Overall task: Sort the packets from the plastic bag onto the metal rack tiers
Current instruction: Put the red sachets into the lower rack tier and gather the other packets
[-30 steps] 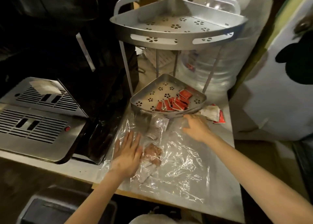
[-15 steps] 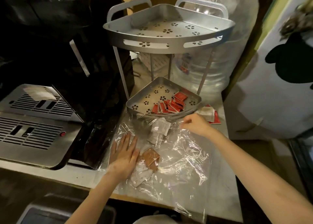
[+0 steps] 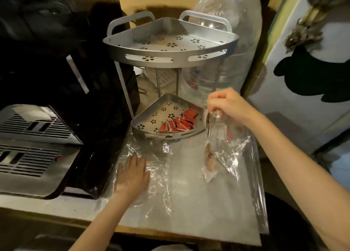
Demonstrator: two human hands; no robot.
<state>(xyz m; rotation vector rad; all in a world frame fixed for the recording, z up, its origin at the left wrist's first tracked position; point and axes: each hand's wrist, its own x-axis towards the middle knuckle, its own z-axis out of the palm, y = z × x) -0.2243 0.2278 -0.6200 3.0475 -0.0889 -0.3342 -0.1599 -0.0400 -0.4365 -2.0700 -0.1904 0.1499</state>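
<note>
Right hand (image 3: 227, 106) — fingers curled, pinching the upper edge of the plastic bag (image 3: 225, 148) and holding it lifted beside the rack's lower tier (image 3: 151, 126). Left hand (image 3: 132, 173) lies flat, fingers straight, pressing the bag's other end onto the counter (image 3: 189, 209).

Bag: thin clear film, crumpled, very light and limp; likely slippery, so the bunched top edge looks like the surest hold. A few brownish and pale packets (image 3: 210, 159) hang inside its lower fold, just above the counter. They look small, flat and light — probably best shaken toward the opening or picked out by a corner.

Rack (image 3: 170, 57): metal, two perforated corner tiers on thin legs. Red packets (image 3: 180, 122) already lie heaped on the lower tier; upper tier (image 3: 170, 42) shows none. Something red sits behind the lifted film near the lower tier — cannot tell what.

Around: a slotted steel appliance (image 3: 34, 144) to the left with a black sheet beside it; a large clear water bottle (image 3: 204, 80) behind the rack. The rack's legs and upper tier crowd any reach to the lower one from above.
</note>
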